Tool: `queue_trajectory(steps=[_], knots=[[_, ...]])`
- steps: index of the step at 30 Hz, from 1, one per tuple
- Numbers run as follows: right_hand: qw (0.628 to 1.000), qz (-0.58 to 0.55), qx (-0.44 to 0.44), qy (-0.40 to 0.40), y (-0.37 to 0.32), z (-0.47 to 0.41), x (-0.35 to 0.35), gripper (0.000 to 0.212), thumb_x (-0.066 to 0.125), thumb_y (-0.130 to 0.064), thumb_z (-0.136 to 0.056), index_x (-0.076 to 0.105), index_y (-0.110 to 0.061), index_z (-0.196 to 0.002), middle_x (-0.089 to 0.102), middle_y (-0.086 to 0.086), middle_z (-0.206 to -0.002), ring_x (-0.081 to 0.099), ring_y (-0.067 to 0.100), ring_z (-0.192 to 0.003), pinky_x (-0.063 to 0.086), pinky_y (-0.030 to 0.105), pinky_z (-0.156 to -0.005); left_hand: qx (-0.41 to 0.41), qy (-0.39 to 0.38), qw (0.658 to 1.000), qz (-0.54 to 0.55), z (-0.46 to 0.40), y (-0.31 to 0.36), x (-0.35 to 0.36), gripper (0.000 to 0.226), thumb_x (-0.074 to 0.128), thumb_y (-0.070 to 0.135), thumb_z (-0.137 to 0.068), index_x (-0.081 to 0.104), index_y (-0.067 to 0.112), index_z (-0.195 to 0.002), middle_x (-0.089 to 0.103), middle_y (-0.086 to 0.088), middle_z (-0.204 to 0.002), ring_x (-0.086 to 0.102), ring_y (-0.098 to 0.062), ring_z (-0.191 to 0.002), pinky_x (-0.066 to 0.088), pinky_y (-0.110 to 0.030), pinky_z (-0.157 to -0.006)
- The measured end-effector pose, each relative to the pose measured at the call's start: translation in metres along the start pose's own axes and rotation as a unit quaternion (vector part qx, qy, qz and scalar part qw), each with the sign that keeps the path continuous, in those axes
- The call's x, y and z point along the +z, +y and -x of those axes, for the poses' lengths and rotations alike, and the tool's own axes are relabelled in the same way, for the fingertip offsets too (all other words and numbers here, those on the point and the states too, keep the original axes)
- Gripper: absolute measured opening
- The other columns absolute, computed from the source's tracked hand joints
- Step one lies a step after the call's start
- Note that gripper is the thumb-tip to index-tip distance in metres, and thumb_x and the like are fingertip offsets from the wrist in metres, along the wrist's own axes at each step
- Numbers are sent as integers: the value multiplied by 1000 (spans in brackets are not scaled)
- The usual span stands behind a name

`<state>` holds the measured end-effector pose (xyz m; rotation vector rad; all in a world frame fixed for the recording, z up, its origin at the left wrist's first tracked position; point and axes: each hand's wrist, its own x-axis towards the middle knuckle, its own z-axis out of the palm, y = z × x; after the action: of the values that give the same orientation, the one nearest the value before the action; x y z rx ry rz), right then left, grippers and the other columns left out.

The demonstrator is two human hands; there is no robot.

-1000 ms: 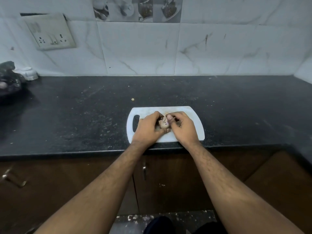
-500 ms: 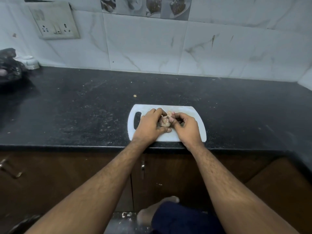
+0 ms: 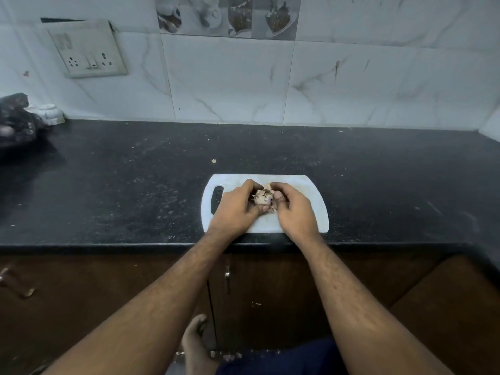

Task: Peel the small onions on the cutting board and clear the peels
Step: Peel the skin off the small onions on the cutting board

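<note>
A white cutting board with a handle slot at its left end lies at the front edge of the black counter. Over its middle, both hands meet around one small onion with pale, speckled, papery skin. My left hand cups the onion from the left, thumb underneath. My right hand pinches at its right side with thumb and fingertips, where a bit of loose peel shows. Any other onions or peels on the board are hidden under the hands.
The black counter carries crumbs and a small scrap behind the board. A dark bag and a small white item sit at the far left by the tiled wall. Brown cabinet doors are below.
The camera has tilted and the view shifted slightly. Both hands stay on the onion, and the fingers have turned it a little between them.
</note>
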<state>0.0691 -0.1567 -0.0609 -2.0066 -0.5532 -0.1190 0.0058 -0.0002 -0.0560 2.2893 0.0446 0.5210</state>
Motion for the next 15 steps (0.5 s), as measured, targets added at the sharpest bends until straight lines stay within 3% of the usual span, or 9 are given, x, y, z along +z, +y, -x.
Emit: queue_trajectory(steps=[3, 6, 9, 12, 15], knots=[[999, 24, -31, -17, -3, 2, 1, 28, 55, -42, -102, 66, -33, -126, 69, -17, -119, 64, 3, -106, 52, 29, -91, 1, -1, 1000, 7, 1, 0, -1, 35, 74, 29, -92, 55, 24, -121, 72, 8, -108, 68, -11, -96, 55, -38, -92], [1000, -13, -14, -7, -4, 3, -3, 23, 66, -36, -97, 71, -29, -119, 73, -15, -106, 68, 1, -94, 54, 22, -83, 1, -14, 1000, 18, 3, 0, -1, 38, 66, 27, -96, 47, 23, -129, 70, 2, -123, 68, -16, -110, 54, -42, -100], [1000, 18, 14, 8, -7, 3, -3, 20, 69, -37, -95, 75, -24, -110, 74, -17, -90, 67, -2, -80, 52, 19, -74, -8, -8, 999, 38, 5, 2, -4, 35, 58, 14, -101, 47, 15, -134, 65, -2, -134, 63, -16, -118, 50, -40, -106], [998, 63, 11, 15, -8, 5, -1, 22, 64, -36, -98, 76, -23, -112, 75, -13, -97, 64, 1, -83, 43, 13, -68, -4, -8, 1000, 30, 6, 4, -5, 32, 56, 13, -103, 54, 13, -135, 67, -1, -129, 62, -14, -116, 49, -38, -106], [998, 57, 16, 25, -7, 4, -2, 25, 60, -34, -101, 76, -21, -115, 77, -7, -106, 70, 12, -93, 42, 14, -66, -1, -31, 999, 45, 5, 5, -4, 31, 64, 25, -99, 61, 20, -130, 72, 6, -120, 67, -9, -110, 52, -32, -101]])
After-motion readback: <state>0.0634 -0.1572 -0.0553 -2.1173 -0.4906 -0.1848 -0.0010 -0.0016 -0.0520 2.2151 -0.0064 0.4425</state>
